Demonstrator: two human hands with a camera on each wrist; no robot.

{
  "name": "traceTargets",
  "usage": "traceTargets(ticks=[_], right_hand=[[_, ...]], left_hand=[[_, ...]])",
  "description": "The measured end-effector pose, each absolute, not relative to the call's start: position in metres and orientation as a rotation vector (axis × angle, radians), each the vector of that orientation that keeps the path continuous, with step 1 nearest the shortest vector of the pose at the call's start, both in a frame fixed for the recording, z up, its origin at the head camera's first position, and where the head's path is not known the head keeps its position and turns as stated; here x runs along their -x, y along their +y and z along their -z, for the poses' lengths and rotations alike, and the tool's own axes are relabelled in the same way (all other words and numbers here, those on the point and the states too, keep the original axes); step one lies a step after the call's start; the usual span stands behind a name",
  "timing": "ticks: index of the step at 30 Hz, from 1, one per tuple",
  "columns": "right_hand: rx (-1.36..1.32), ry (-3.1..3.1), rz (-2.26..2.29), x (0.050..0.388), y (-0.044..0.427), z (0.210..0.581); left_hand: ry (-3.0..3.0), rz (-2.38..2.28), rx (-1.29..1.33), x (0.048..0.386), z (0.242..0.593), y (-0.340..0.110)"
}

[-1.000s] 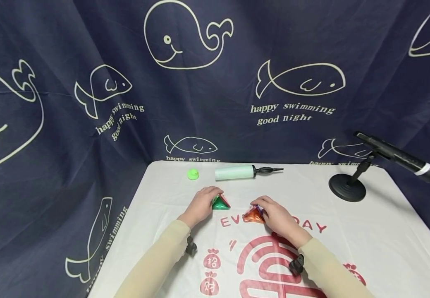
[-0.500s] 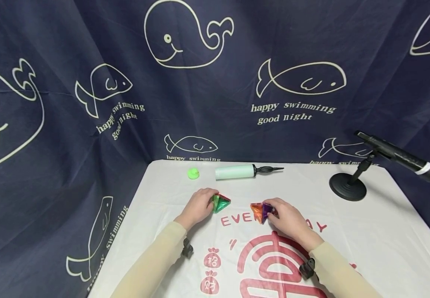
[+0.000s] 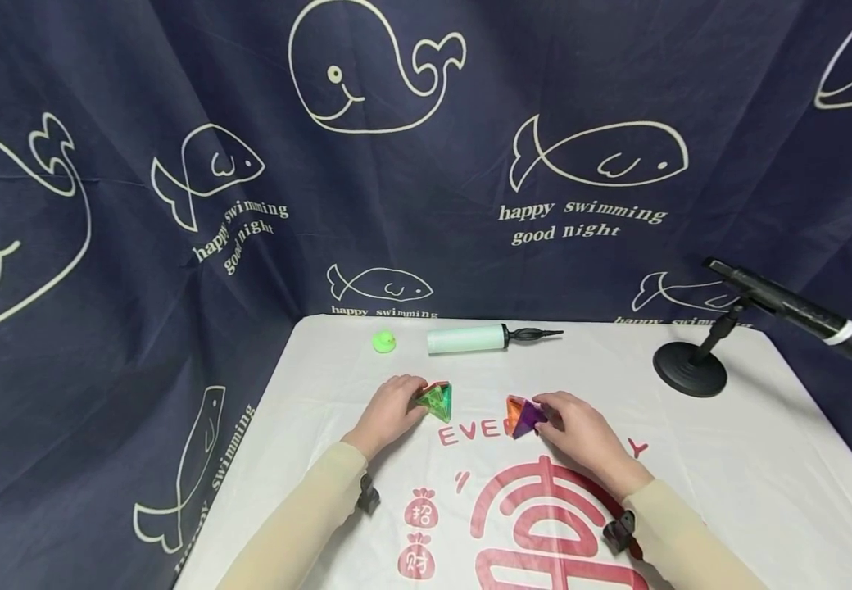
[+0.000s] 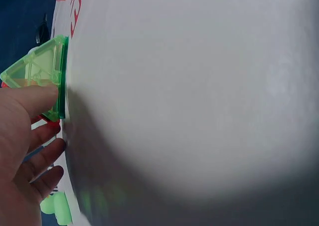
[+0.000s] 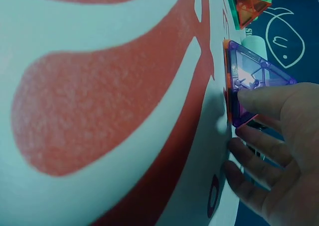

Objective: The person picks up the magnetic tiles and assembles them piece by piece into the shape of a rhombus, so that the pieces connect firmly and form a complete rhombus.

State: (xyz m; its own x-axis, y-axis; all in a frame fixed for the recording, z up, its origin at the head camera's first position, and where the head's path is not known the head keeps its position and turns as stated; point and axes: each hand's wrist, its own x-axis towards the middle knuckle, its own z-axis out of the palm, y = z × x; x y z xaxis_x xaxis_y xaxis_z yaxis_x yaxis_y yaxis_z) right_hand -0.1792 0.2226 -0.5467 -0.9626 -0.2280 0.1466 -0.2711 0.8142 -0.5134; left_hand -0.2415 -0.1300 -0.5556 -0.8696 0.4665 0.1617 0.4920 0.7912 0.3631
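Observation:
My left hand [image 3: 389, 416] pinches a small pyramid of see-through magnetic tiles [image 3: 438, 401], green with a red side. In the left wrist view, the thumb lies on its light green triangular tile [image 4: 44, 61], and a darker green tile forms the base. My right hand [image 3: 582, 434] grips a second pyramid [image 3: 527, 418], orange and purple. The right wrist view shows the thumb against its purple triangular tile [image 5: 255, 69], with an orange tile underneath. Both pyramids are at the tabletop, a gap apart. Their far sides are hidden.
Behind the hands lie a lime green toy duck [image 3: 384, 342] and a pale mint hand pump [image 3: 468, 339] with a black nozzle. A black stand [image 3: 690, 369] holding a dark rod is at the right. A navy curtain [image 3: 426, 205] hangs behind the white printed tablecloth [image 3: 308, 369].
The right hand has shifted right with its pyramid, widening the gap. Both pyramids have turned: more light green shows on the left one, more purple on the right one.

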Motion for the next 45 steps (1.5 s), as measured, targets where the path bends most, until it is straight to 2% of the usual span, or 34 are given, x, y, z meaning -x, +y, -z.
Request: traceTargets(ticks=[19,45], right_hand=[[-0.539,-2.881,-0.865,0.189,0.196,0.547],[-0.477,-2.915,-0.883,0.197,0.178,0.547]], left_hand=[[-2.877,0.686,0.878,0.24,0.56,-0.103],[-2.926,0.66,0.876,0.235,0.557,-0.084]])
